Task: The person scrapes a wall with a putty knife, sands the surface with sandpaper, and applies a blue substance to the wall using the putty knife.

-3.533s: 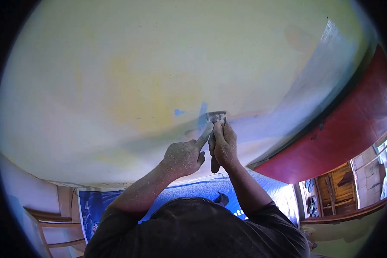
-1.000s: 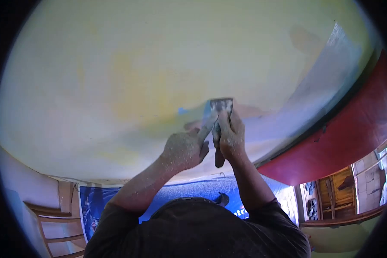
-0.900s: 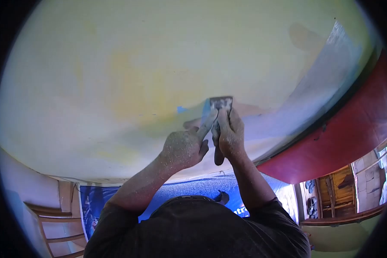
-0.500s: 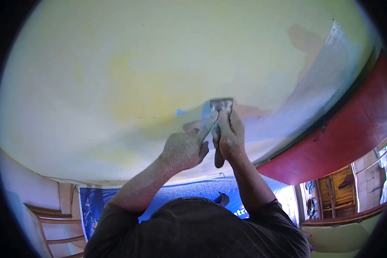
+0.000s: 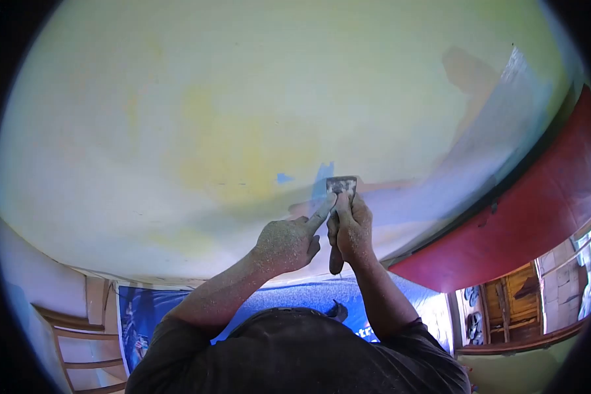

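Observation:
A scraper [image 5: 341, 186] with a wide, pale-smeared blade and a dark handle rests against the pale painted surface [image 5: 131, 197]. My right hand [image 5: 353, 233] is wrapped round its handle, with the handle's end showing below. My left hand [image 5: 285, 244] presses its straight index finger on the blade's left side, its other fingers curled. Pale dust coats the left hand and forearm. Just left of the blade is a blue patch [image 5: 323, 177]; a smaller blue mark [image 5: 284, 178] lies farther left. Yellowish areas spread beyond it.
A red panel [image 5: 505, 223] curves along the right edge of the painted surface, with a dark gap between them. Below me lies a blue printed sheet [image 5: 289, 295]. A brown wooden frame [image 5: 88, 333] stands at lower left, and shoes [image 5: 475, 325] lie at lower right.
Both hands and the scraper have moved down the painted surface, towards my body. More of the blue patch shows above and left of the blade. The whole view has shifted slightly.

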The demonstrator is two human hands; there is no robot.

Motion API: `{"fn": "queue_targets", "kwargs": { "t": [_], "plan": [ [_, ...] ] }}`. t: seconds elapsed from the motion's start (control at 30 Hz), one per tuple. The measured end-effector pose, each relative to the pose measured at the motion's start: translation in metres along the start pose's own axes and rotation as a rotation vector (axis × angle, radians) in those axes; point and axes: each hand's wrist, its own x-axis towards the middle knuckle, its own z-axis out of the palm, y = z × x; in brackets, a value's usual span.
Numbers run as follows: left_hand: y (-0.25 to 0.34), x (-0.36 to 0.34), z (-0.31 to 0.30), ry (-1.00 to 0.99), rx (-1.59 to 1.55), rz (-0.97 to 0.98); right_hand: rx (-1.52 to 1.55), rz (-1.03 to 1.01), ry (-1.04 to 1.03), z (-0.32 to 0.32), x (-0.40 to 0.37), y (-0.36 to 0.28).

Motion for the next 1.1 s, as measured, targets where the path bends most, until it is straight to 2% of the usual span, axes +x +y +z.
{"fn": "queue_targets", "kwargs": {
  "t": [0.07,0.1,0.2,0.37,0.47,0.5,0.6,0.73,0.77,0.87,0.9,1.1],
  "plan": [
    [0.0,-0.001,-0.003,0.051,0.026,0.025,-0.041,-0.041,-0.008,0.001,-0.001,-0.012],
    [-0.003,0.003,-0.001,0.153,0.018,0.06,-0.075,-0.084,-0.028,0.007,-0.006,-0.036],
    [0.007,0.003,-0.018,0.095,-0.014,0.019,-0.051,-0.117,-0.013,0.007,0.0,-0.03],
    [-0.002,-0.006,0.009,0.001,-0.018,0.008,-0.037,-0.03,0.01,0.002,-0.006,0.007],
    [0.0,-0.003,-0.006,0.204,-0.02,0.07,-0.082,-0.101,-0.026,0.009,-0.002,-0.027],
    [0.005,0.0,-0.02,0.121,0.018,0.002,-0.024,-0.12,-0.054,0.01,-0.001,-0.033],
    [0.001,0.002,-0.011,0.157,0.003,0.036,-0.05,-0.143,-0.04,0.009,0.0,-0.03],
    [0.001,-0.007,0.003,0.03,0.0,-0.003,-0.02,-0.02,0.01,0.008,-0.007,-0.007],
    [-0.002,-0.005,0.001,0.027,0.001,0.008,-0.032,0.005,-0.008,0.006,-0.006,-0.012],
    [-0.002,0.005,-0.014,0.205,0.022,0.055,-0.083,-0.112,-0.042,0.014,0.001,-0.043],
    [0.003,0.007,-0.025,0.123,0.015,-0.012,-0.054,-0.136,-0.032,0.016,0.003,-0.044],
    [-0.001,-0.008,0.006,0.072,-0.012,0.001,-0.08,-0.057,-0.014,0.008,-0.006,-0.01]
  ]
}}
